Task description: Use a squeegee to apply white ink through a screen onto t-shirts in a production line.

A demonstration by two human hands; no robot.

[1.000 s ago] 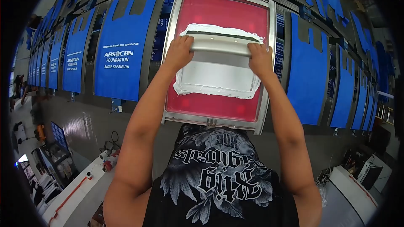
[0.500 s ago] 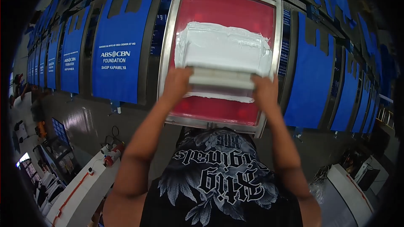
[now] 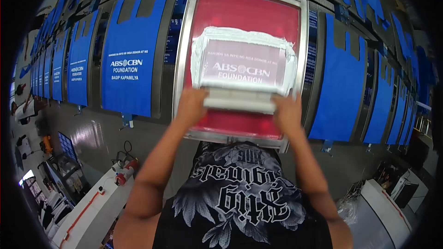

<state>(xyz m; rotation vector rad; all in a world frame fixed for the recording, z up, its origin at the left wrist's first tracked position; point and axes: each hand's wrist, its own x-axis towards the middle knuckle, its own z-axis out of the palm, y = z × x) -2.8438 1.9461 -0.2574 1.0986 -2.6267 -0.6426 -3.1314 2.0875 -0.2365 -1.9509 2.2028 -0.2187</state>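
A screen printing frame (image 3: 183, 41) with a silver metal border and a red mesh (image 3: 244, 11) sits in front of me. White ink (image 3: 230, 33) rings a pale window in the mesh, where white lettering now shows. My left hand (image 3: 193, 106) is closed on the left end of a pale squeegee bar (image 3: 237, 102), and my right hand (image 3: 287, 110) is closed on its right end. Both hands are slightly blurred. The bar lies across the lower part of the ink area, just above the lower red band.
Rows of grey platens carrying flat blue bags (image 3: 124, 97) (image 3: 337, 87) stretch out to both sides. White ledges (image 3: 80, 210) (image 3: 378, 216) with cables and equipment are at the lower left and right. Another person (image 3: 27, 110) is at the far left edge.
Both hands have pulled the squeegee down toward me, from the top of the ink area to its bottom. The thick white layer inside now shows lettering.
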